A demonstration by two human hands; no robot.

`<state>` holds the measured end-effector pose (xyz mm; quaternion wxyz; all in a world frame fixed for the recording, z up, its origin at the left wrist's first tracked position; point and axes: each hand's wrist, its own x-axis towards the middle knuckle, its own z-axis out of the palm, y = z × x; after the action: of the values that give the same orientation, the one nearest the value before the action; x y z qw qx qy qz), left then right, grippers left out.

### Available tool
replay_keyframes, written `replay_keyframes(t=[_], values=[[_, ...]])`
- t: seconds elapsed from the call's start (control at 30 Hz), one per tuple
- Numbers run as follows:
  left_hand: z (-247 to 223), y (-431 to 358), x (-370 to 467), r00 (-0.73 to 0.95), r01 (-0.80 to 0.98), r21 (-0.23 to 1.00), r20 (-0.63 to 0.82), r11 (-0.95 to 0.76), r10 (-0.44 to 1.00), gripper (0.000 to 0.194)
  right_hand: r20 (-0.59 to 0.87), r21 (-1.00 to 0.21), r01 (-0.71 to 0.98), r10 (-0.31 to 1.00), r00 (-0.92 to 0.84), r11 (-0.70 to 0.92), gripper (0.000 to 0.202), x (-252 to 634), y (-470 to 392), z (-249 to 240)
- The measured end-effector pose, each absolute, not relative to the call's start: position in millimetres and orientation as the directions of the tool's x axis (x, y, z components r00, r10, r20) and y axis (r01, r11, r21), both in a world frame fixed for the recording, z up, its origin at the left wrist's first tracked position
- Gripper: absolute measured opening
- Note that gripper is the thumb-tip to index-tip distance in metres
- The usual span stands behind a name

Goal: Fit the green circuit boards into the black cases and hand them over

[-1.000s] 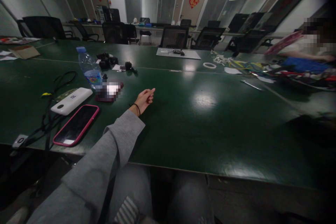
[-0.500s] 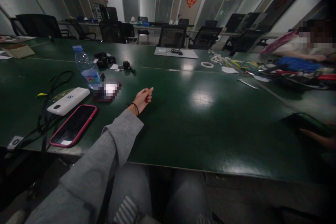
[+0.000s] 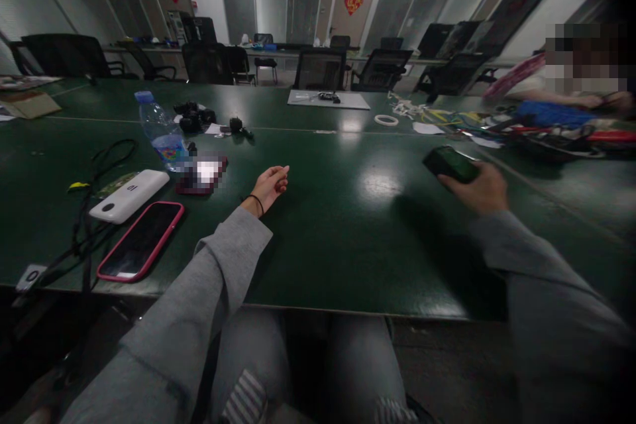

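My right hand (image 3: 481,189) grips a dark green box-like object (image 3: 451,164) and holds it above the right side of the green table (image 3: 338,245). My left hand (image 3: 271,189) rests on the table left of the middle, its fingers curled together; whether anything small is between them I cannot make out. Left of that hand lie a phone with a blurred bright screen (image 3: 203,175), a pink-edged phone (image 3: 142,242) and a white power bank (image 3: 130,195). A plastic bottle with a blue cap (image 3: 161,132) leans behind them.
Black cords (image 3: 79,218) run over the table's left edge. Small black devices (image 3: 193,116) lie behind the bottle. Farther back are a white board (image 3: 328,100) and a roll of tape (image 3: 386,120). Cables and a blue item (image 3: 554,114) lie at the right, near another person.
My right hand has come in from the right edge with the dark green object, raised over the table. My left hand has stayed in place. The view has shifted slightly.
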<state>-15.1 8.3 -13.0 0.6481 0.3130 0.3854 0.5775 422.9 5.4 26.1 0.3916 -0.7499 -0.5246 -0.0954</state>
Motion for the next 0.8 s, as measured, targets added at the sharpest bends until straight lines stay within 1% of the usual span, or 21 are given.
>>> replay_keyframes(t=[0.03, 0.1, 0.2, 0.27, 0.3, 0.4, 0.47, 0.53, 0.67, 0.73, 0.8], values=[[-13, 8, -15, 0.035, -0.497, 0.856, -0.144, 0.143, 0.989, 0.030, 0.525, -0.498, 0.861, 0.754, 0.393, -0.102, 0.053, 400, 18, 20], [-12, 8, -13, 0.060, -0.477, 0.867, -0.133, 0.145, 0.989, 0.031, 0.527, -0.547, 0.833, 0.807, 0.265, 0.084, 0.056, 337, 30, 5], [-12, 5, -7, 0.109, -0.456, 0.879, -0.102, 0.141, 0.989, 0.044, 0.594, -0.586, 0.726, 0.800, 0.082, 0.361, 0.051, 235, 22, -15], [-12, 3, -2, 0.117, -0.457, 0.878, -0.098, 0.141, 0.988, 0.051, 0.620, -0.583, 0.672, 0.785, 0.003, 0.457, 0.048, 185, 7, -25], [-12, 1, 1, 0.112, -0.460, 0.877, -0.097, 0.138, 0.989, 0.049, 0.621, -0.573, 0.658, 0.783, -0.042, 0.489, 0.047, 169, 0, -28], [-13, -1, 7, 0.064, -0.447, 0.889, -0.082, 0.102, 0.995, 0.037, 0.611, -0.534, 0.642, 0.776, -0.158, 0.551, 0.045, 148, -14, -34], [-14, -1, 8, 0.040, -0.446, 0.891, -0.075, 0.085, 0.996, 0.031, 0.621, -0.534, 0.616, 0.763, -0.180, 0.579, 0.046, 148, -16, -35], [-16, 1, 8, 0.039, -0.454, 0.887, -0.076, 0.086, 0.996, 0.028, 0.628, -0.564, 0.567, 0.758, -0.178, 0.601, 0.049, 151, -14, -35], [-17, 4, 5, 0.014, -0.472, 0.878, -0.090, 0.086, 0.996, 0.024, 0.589, -0.670, 0.439, 0.789, -0.177, 0.599, 0.060, 153, -11, -36], [-17, 5, 4, 0.009, -0.475, 0.876, -0.093, 0.086, 0.996, 0.025, 0.524, -0.759, 0.357, 0.836, -0.160, 0.544, 0.057, 152, -9, -37], [-17, 5, 4, 0.023, -0.471, 0.878, -0.083, 0.084, 0.996, 0.028, 0.431, -0.847, 0.276, 0.891, -0.145, 0.455, 0.052, 153, -6, -39]])
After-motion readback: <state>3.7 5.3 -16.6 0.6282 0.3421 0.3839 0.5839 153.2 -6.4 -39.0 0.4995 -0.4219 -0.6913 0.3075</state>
